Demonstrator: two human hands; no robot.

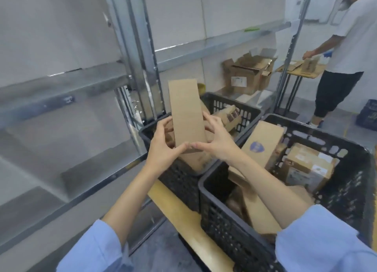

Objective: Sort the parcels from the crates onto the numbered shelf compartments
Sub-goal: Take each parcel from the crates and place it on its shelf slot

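Parcel (186,112): flat, long, plain brown cardboard, held upright with its top tipped slightly left, above the far crate (230,103) and in front of the shelf (61,88). Left grip (163,147): yours, curled round the parcel's lower left edge, thumb along the bottom end. Right grip (218,141): holds the lower right edge, fingers spread up the side, thumb at the bottom end with its tip almost meeting the left thumb. Far crate: black, slotted walls, holding more brown parcels, one with dark print lying near its right wall. Near crate (224,220): black, set against the far crate's right side and closer to you; your right forearm passes over it. Its contents: a tall box with a blue badge (263,143) leaning at the back left, a taped box with white labels (308,165) to its right, and further brown parcels lower down, partly hidden by your arm. Tan board (183,216): under both crates. Shelf: grey metal, on your left, blurred; you cannot read any compartment numbers. Open cartons (244,74): on a low shelf behind the far crate. Second person (350,47): white shirt, dark trousers, far right, handling cardboard on a small surface (306,74). Sleeves (98,249): light blue, pushed up both your forearms.
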